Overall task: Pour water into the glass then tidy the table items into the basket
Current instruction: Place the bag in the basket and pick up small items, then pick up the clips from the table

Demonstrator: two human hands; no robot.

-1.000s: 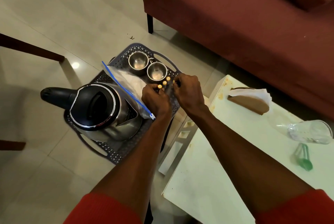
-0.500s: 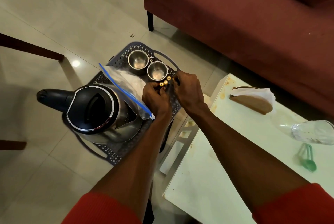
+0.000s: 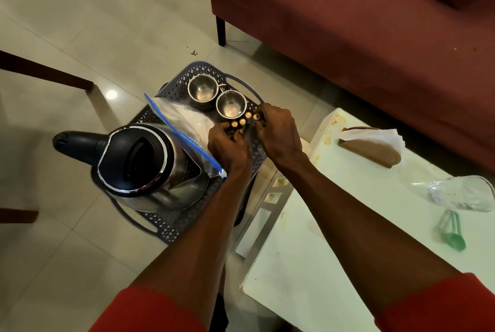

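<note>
A: Nearest, at five o'clock, the white bench (image 3: 308, 264) carries a green plastic scoop (image 3: 452, 235), a clear glass (image 3: 463, 192) lying on its side, and a brown napkin holder (image 3: 372, 152) with white tissue.

B: And the person's hands?

A: Past the bench's left edge, over the dark perforated basket (image 3: 171, 227) on the floor. The left hand (image 3: 227, 147) and right hand (image 3: 278, 133) each have a narrow grip, pinched on a row of small brass-capped cylinders (image 3: 245, 120), perhaps batteries; their bodies are hidden by the fingers.

B: How should the person set them down well?

A: Likely by lowering them together, upright, into the gap at five o'clock of the nearer steel cup (image 3: 231, 107), so they don't roll through the mesh.

B: Farther out?

A: At nine o'clock sits a polished steel kettle (image 3: 139, 165) with a black lid, a crinkled zip bag (image 3: 184, 123) with a blue seal beside it, and a second round steel cup (image 3: 202, 89) at the basket's far end.
</note>
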